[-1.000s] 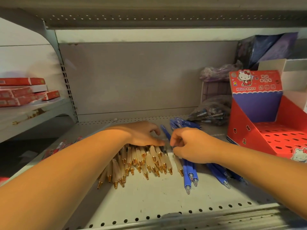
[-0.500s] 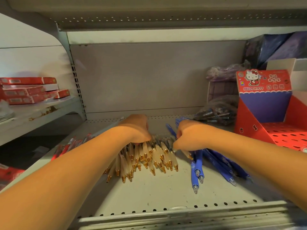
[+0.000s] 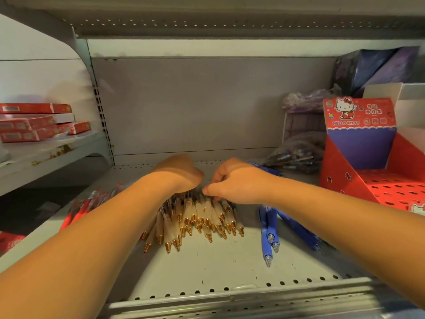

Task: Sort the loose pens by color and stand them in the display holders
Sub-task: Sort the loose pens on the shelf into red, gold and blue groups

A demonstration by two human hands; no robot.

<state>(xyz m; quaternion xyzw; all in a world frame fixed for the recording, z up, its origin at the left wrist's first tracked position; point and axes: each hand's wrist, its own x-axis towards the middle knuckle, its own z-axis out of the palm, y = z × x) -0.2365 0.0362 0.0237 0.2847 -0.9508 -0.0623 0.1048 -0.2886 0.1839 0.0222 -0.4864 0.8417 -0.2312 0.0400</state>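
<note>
grey perforated metal shelf in a shop bay, pale back panel behind. cream pens are lying in a fanned heap at mid shelf, tips pointing toward the camera, upper ends under both hands. blue pens are lying just right of the heap, partly under the right forearm. red pens are lying at the left edge, well apart. red display holder is standing at far right.

left hand is arching over the back of the heap; its fingers are folding out of sight, so cannot tell whether it is gripping. right hand is curling narrow, thumb and forefinger pinching at the upper ends of the cream pens.

risks, judged: the bunch is being taken by one end only, so pens could be slipping out and scattering. smooth barrels could be rolling into the blue group, undoing the sort. the right forearm is passing over the blue pens and could be dragging them toward the front lip.

look: pale cream barrels, tapered gold cone tips, dark upper ends barely showing.
</note>
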